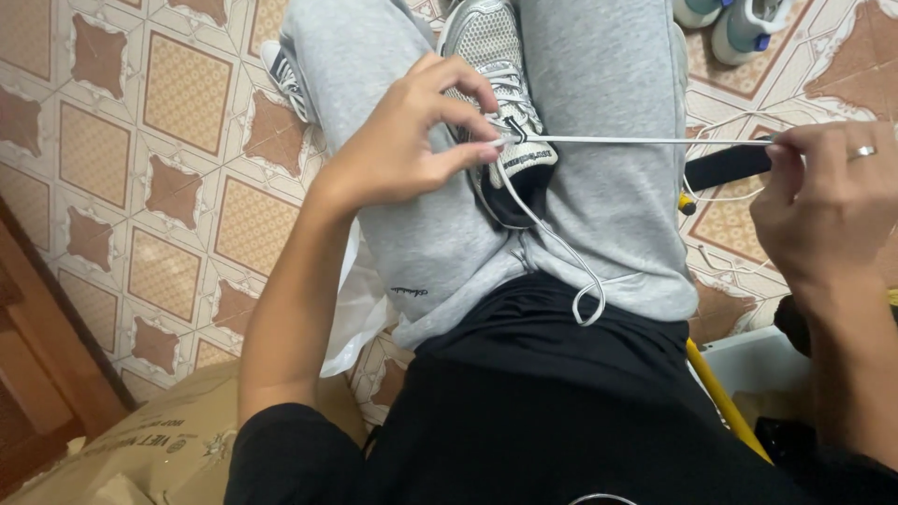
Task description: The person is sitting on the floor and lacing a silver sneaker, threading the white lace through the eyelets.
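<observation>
The gray shoe (500, 103) rests on the person's lap between both hands, with the left hand (412, 140) pinching the white lace (636, 140) at the shoe's tongue and the right hand (823, 206) closed on the lace, pulled tight to the right.

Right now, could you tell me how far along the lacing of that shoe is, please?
The lower eyelets of the shoe already look laced. In hand: the left hand pinches the lace at the top eyelets by the tongue, while the right hand pulls it taut sideways. The other end hangs loose over the lap, so tightening and a knot remain.
</observation>
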